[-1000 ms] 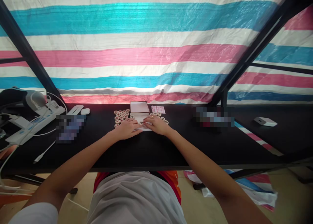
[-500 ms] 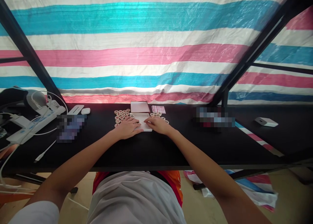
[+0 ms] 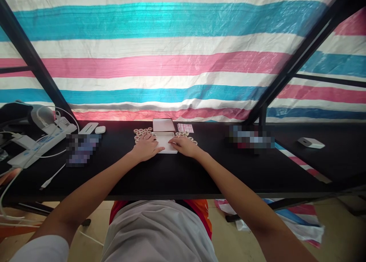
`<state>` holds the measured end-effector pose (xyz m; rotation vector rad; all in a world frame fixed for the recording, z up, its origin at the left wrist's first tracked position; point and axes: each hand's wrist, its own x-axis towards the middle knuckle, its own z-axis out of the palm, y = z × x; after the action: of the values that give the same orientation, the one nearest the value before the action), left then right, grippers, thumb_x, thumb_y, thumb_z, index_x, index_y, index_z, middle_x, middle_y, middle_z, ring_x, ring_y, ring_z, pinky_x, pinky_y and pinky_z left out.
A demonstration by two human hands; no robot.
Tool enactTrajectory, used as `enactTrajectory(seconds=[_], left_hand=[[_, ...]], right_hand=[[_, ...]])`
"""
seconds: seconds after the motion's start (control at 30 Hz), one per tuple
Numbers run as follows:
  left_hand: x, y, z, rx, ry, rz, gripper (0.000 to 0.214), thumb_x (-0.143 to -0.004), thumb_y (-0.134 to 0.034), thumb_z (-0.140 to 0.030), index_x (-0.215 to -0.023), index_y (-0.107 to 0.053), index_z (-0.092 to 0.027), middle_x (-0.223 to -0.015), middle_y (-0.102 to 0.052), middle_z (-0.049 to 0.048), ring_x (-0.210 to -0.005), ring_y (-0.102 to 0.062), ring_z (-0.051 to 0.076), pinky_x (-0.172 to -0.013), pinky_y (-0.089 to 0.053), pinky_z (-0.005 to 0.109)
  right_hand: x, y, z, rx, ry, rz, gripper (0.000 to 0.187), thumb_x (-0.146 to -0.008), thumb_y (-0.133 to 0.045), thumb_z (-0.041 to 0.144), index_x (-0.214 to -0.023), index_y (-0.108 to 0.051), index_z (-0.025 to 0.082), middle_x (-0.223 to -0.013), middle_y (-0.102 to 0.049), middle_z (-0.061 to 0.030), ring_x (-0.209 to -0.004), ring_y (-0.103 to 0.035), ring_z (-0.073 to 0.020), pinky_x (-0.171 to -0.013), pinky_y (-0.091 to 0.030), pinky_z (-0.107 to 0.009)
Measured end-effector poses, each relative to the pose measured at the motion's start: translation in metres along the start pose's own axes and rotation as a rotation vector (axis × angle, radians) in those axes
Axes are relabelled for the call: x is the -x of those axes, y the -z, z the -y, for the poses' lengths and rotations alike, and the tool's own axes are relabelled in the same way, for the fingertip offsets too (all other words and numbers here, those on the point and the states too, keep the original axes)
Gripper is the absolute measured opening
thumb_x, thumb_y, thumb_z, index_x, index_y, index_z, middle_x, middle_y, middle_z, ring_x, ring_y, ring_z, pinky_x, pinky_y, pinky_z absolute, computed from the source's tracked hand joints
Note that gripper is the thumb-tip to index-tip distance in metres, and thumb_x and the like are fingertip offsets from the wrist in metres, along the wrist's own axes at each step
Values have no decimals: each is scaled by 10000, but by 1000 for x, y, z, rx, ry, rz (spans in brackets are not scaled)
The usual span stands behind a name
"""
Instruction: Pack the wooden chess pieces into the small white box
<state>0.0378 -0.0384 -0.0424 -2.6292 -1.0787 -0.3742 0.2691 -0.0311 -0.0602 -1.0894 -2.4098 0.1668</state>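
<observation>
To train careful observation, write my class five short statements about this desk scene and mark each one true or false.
1. The left hand and the right hand both lie at a flat white box on the black table. True.
2. Round game pieces lie only to the left of the white box. False: more pieces lie to its right.
3. A white power strip with cables lies at the table's left end. True.
4. The backdrop is plain green. False: the sheet is striped blue, pink and white.
5. The right hand is raised high above the table. False: it lies low, with its fingers at the box's right edge.
</observation>
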Motion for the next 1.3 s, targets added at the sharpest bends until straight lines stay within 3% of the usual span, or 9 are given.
enactTrajectory(seconds=[0.13, 0.27, 0.37, 0.47, 0.67, 0.87, 1.07, 1.3], left_hand=[[-1, 4, 0, 64, -155, -32, 425, -943, -384, -461, -994, -680, -159, -1106, -599, 107, -1083, -505, 241, -963, -352, 384], [0, 9, -8, 129, -320, -32, 346, -958, -385, -375, -1050, -652, -174, -1036, -618, 74, -978, -553, 193, -890, -398, 319], [0, 8, -13, 134, -360, 11, 300, -958, -388, -307, -1050, -645, -181, -993, -626, 57, -888, -573, 172, -835, -416, 297], [0, 6, -11, 128, -367, 50, 268, -946, -400, -234, -1059, -640, -192, -1000, -626, 51, -876, -576, 168, -821, -419, 288], [0, 1, -5, 108, -370, 89, 286, -919, -405, -124, -1080, -628, -203, -1009, -629, 44, -887, -577, 168, -815, -418, 289], [0, 4, -9, 146, -361, 9, 270, -941, -420, -230, -1131, -608, -188, -1007, -623, 62, -902, -577, 172, -836, -422, 293], [-1, 12, -11, 183, -354, -40, 261, -946, -418, -261, -1001, -659, -178, -948, -643, 51, -845, -582, 158, -809, -424, 280], [-1, 16, -11, 198, -356, -43, 318, -962, -382, -296, -928, -675, -177, -861, -655, 44, -799, -580, 148, -784, -418, 272]], right_hand=[[0, 9, -7, -8, -60, -164, 284, -872, -436, 157, -1023, -672, 203, -1016, -632, -79, -978, -583, -197, -870, -456, -333], [9, 27, -38, 77, -325, -309, 288, -844, -441, 137, -1008, -675, 166, -990, -641, -89, -929, -596, -196, -869, -450, -319], [21, 38, -64, 110, -540, -244, 258, -836, -501, 200, -1024, -668, 143, -953, -657, -93, -859, -612, -187, -841, -454, -304], [30, 42, -78, 48, -645, -82, 302, -814, -579, 343, -1029, -662, 147, -961, -675, -86, -878, -620, -192, -834, -453, -295], [31, 41, -78, -14, -681, 26, 419, -771, -614, 477, -1054, -649, 171, -980, -681, -70, -879, -630, -189, -802, -459, -278], [29, 40, -75, 58, -651, 38, 332, -805, -594, 386, -1041, -666, 164, -947, -687, -65, -854, -629, -177, -786, -453, -256], [26, 43, -68, 91, -610, 75, 302, -861, -488, 362, -949, -715, 183, -941, -699, -59, -859, -627, -181, -791, -436, -248], [27, 40, -73, 107, -618, 51, 311, -817, -548, 354, -1017, -690, 163, -946, -693, -79, -859, -630, -204, -789, -453, -277]])
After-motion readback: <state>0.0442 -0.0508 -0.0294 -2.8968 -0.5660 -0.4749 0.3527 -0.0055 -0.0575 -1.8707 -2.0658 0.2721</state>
